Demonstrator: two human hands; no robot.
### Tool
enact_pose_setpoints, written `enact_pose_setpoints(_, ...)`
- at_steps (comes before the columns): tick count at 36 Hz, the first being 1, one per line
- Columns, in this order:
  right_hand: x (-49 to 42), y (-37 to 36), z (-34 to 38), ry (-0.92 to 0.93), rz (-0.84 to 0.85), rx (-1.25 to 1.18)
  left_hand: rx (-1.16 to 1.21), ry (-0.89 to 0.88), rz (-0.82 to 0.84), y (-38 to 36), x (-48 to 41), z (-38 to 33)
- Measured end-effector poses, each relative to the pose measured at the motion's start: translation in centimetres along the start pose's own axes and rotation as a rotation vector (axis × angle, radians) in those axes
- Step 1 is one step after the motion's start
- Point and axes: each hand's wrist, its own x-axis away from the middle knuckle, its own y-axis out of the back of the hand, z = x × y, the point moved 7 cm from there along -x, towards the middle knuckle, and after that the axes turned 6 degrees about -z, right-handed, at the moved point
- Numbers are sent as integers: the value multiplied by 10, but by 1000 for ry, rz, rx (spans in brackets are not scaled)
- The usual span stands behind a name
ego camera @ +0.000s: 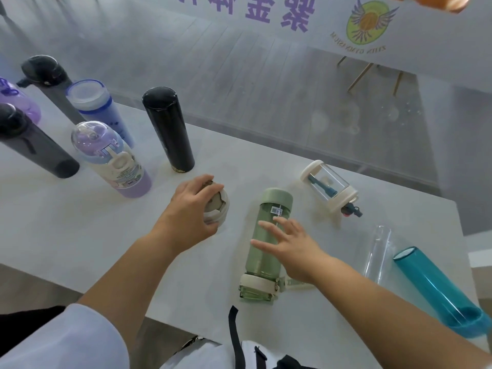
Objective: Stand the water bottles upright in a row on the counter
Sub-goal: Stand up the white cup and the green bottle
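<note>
**Left of the left hand:** upright bottles, nearest the lilac cartoon bottle point(117, 161) and black flask point(169, 129).
**Left hand point(191, 209):** curled over the cap of the beige-lidded bottle point(217, 206), apparently standing on the counter point(80, 222).
**Right hand point(290, 249):** fingers spread over the green bottle point(266, 249), which lies flat.
**Right of it:** cream-ended clear bottle point(328, 187) and teal bottle point(436, 288), both lying.
**Handling:** best to grip the green body mid-length, tip it onto its base, and set it beside the beige one.
**Writing:** green bottle's small label unreadable.
</note>
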Motion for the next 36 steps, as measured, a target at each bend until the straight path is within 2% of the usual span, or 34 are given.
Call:
enact_pose_setpoints(5, -17, -9, 2, 56, -9, 112, 1, 55, -49, 8, -1, 14)
enact_pose_setpoints(9, -25, -6, 2, 95, -118, 265, -7, 92, -109, 15, 0, 27)
enact_pose_setpoints(15, -28, -2, 2, 121, -321, 214, -39, 128, -166, 23, -1, 42)
enact_pose_setpoints(19, -27, 20, -16, 5, -483, -33, -83, 130, -179, 28, -1, 47)
enact_pose_setpoints(23, -25, 44, -33, -150, -597, -412, -87, 144, -197, 31, 0, 52)
enact_pose_setpoints(31, -41, 62, -44, -416, -611, -1111, -84, 149, -190, 34, 0, 52)
enact_pose_setpoints(36, -46, 58, -48, -526, -640, -1333, -51, 166, -192, 35, 2, 54)
